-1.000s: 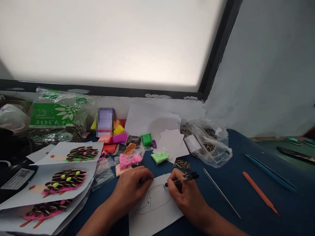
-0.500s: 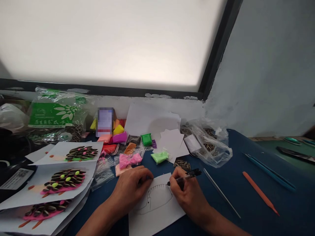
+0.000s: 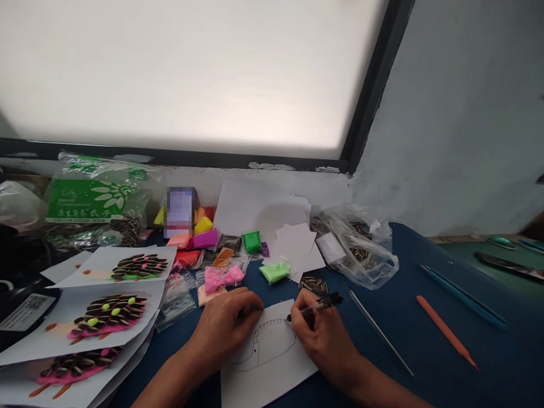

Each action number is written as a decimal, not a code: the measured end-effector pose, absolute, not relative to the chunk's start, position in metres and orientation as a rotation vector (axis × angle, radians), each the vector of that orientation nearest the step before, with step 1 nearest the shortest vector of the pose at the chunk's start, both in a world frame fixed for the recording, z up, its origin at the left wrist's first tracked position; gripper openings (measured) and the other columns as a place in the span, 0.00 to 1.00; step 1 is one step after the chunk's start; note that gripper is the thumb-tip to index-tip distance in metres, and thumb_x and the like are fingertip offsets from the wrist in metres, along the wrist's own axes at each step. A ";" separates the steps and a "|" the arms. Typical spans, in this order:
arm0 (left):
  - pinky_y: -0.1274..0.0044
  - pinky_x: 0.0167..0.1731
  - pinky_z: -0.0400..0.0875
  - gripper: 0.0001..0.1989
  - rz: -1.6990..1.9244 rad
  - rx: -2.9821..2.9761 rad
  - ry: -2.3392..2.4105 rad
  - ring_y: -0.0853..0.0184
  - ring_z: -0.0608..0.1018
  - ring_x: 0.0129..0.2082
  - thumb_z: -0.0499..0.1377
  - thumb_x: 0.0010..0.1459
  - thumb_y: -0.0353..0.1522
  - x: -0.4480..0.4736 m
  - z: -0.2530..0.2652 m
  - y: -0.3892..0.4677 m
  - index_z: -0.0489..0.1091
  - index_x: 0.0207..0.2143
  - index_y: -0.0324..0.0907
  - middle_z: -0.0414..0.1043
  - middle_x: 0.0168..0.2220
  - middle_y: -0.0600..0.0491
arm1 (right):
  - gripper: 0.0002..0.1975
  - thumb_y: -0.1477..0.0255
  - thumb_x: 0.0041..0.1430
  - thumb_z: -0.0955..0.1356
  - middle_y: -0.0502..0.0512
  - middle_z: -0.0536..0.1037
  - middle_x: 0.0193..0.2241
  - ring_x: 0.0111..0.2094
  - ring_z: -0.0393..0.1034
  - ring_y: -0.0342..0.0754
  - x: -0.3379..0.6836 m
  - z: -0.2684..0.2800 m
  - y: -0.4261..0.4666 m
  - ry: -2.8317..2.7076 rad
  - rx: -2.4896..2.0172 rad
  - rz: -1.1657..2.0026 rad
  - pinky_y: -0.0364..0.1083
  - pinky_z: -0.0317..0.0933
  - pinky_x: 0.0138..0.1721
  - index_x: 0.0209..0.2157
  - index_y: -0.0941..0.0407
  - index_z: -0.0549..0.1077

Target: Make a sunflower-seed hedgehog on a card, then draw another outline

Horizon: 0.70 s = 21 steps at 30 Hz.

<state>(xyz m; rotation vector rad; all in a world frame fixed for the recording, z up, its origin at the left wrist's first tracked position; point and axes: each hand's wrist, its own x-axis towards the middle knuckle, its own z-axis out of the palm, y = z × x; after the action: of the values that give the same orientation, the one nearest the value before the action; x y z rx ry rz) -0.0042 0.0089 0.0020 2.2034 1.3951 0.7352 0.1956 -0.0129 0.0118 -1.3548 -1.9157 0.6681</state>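
A white sheet of paper (image 3: 272,379) lies on the blue table in front of me, with a hedgehog-like outline in black line: an eye dot, a pointed snout and a scalloped back. My left hand (image 3: 232,317) rests on its upper left edge, fingers curled and thumb against the fingertips, holding the sheet down. Between the fingers and thumb of my right hand (image 3: 318,334) is a black pen (image 3: 321,306). Its tip touches the paper at the right end of the scalloped line. Part of the drawing's left side is hidden under my left hand.
Finished hedgehog pictures (image 3: 106,314) with seeds are stacked at left. Behind the sheet are coloured clay packets (image 3: 224,277), paper pieces (image 3: 293,246), a seed pile (image 3: 313,284) and a bag of seeds (image 3: 361,252). A metal rod (image 3: 380,331), orange tool (image 3: 446,331) and blue tweezers (image 3: 463,297) lie right.
The pen tip has shifted very slightly along the scalloped line. My left hand stays in place on the sheet. The whole view has drifted a little.
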 end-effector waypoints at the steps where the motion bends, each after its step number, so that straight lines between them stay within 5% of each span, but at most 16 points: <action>1: 0.79 0.24 0.57 0.08 0.733 2.206 1.395 0.70 0.70 0.24 0.55 0.56 0.31 -0.004 0.002 0.009 0.75 0.30 0.45 0.68 0.23 0.57 | 0.09 0.72 0.59 0.60 0.44 0.60 0.17 0.18 0.57 0.41 0.196 0.012 -0.013 -1.918 -1.350 0.666 0.40 0.50 0.21 0.25 0.54 0.59; 13: 0.78 0.26 0.57 0.09 0.685 2.212 1.417 0.69 0.71 0.25 0.55 0.56 0.30 -0.004 0.005 0.009 0.75 0.30 0.45 0.69 0.24 0.56 | 0.10 0.72 0.60 0.60 0.45 0.59 0.19 0.19 0.57 0.40 0.194 0.012 -0.017 -1.921 -1.203 0.666 0.40 0.51 0.21 0.24 0.55 0.60; 21: 0.78 0.25 0.57 0.08 0.735 2.221 1.389 0.69 0.70 0.24 0.54 0.56 0.31 -0.005 0.001 0.010 0.74 0.31 0.45 0.69 0.24 0.57 | 0.09 0.68 0.63 0.60 0.45 0.63 0.20 0.19 0.59 0.40 0.184 0.019 -0.029 -1.967 -1.162 0.982 0.40 0.54 0.21 0.29 0.55 0.63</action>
<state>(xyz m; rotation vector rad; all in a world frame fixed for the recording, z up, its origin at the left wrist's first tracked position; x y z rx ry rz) -0.0045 0.0104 0.0010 2.2214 1.3894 0.7352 0.1835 -0.0287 0.0188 -1.1623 -1.9669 0.9818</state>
